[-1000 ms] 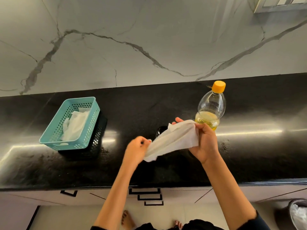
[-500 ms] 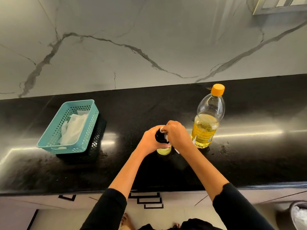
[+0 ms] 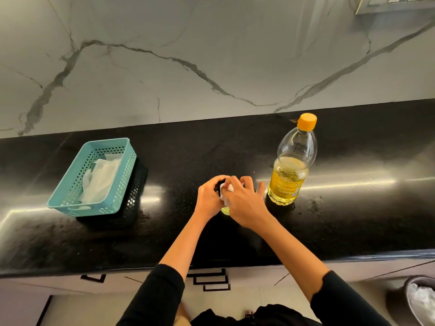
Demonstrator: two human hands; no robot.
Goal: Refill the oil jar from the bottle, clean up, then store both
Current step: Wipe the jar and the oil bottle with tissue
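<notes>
**Wipe-down under way on the oil jar**

Both hands are on the oil jar (image 3: 225, 210) now, mid-counter, about halfway between the front edge and the back wall. Only a sliver of its yellow-green base shows below the palms.

The left hand (image 3: 208, 196) is wrapped round the jar's body, steadying it. The right hand (image 3: 246, 204) pinches a crumpled white tissue (image 3: 227, 188) against the jar's dark top, its outer fingers (image 3: 261, 187) splayed toward the bottle (image 3: 288, 177).

The bottle stands upright just to the right, orange cap (image 3: 306, 121) on, roughly half full. Away toward the left end of the counter (image 3: 353, 220) sits a teal basket (image 3: 109, 140) holding more tissue, nested on a black basket (image 3: 138, 189).

By my reading the pour is done and this is the clean-up step, with storing yet to come.

The dangers:
- An oily jar is slick, so a hard rub with the tissue could twist it out of the left hand's grip or tip it.
- Those splayed fingers are close to the bottle, and a wide wiping stroke could knock it.
- I cannot tell whether the jar's top is fully tight. If it is loose, rubbing could shift it and let oil leak.
</notes>
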